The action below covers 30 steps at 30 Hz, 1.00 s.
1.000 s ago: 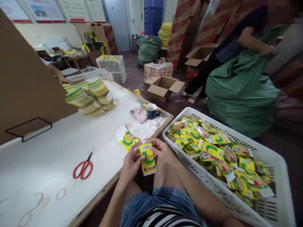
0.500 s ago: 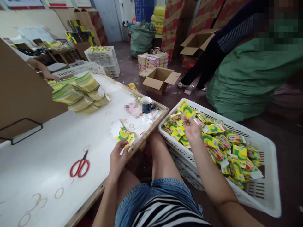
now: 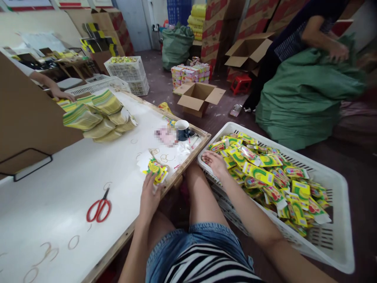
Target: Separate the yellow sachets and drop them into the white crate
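Observation:
On the white tabletop, near its wooden edge, my left hand (image 3: 149,194) rests its outstretched fingers on a few yellow-and-green printed packets (image 3: 158,169). My right hand (image 3: 216,163) is over the left rim of a white plastic basket (image 3: 343,220), fingers apart and slightly curled, with nothing seen in them. Many similar yellow packets (image 3: 259,173) with white flaps lie heaped in that basket. Left of my left hand lie red-handled scissors (image 3: 99,210), apart from it. Loose rubber bands (image 3: 73,242) are scattered over the table.
Stacks of folded yellow-green card (image 3: 97,118) stand on the table, another person's hand (image 3: 63,95) beside them. A dark mug (image 3: 182,131) sits near the table corner. Beyond are an open carton (image 3: 200,98), a red stool (image 3: 240,83) and a person holding a green sack (image 3: 297,98).
My right hand has let go of a yellow packet over the basket and moved left to its rim. My left fingers have flattened onto the packets. The person at right has shifted with the green sack.

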### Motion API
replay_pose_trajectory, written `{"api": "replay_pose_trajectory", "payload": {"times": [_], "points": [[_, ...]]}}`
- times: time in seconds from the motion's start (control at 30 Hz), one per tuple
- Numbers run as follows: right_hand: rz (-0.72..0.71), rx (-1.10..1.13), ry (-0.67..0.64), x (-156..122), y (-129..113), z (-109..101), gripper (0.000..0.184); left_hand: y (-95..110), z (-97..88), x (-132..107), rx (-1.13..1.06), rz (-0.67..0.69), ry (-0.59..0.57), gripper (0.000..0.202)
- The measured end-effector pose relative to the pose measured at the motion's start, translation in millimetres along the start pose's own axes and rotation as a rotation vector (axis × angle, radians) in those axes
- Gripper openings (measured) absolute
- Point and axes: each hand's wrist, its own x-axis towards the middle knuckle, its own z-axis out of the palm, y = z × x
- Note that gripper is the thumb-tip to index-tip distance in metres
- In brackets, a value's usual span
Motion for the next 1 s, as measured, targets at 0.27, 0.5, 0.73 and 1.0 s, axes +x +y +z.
{"api": "replay_pose_trajectory", "payload": {"times": [0.27,0.5,0.73,1.0], "points": [[-0.226,-0.537,-0.299,-28,31,97,0.023,-5,4.6,-5,0.063,-0.05,-0.157,0.04],[-0.353,-1.079,-0.47,-45,50,141,0.028,4,0.5,-12,0.073,-0.095,-0.2,0.04],[-0.417,-1.288,-0.491,-51,58,143,0.022,8,-0.1,-12,0.071,-0.117,-0.211,0.041],[-0.432,-1.071,-0.404,-50,63,137,0.007,14,-3.8,-18,-0.023,-0.115,-0.144,0.036]]}}
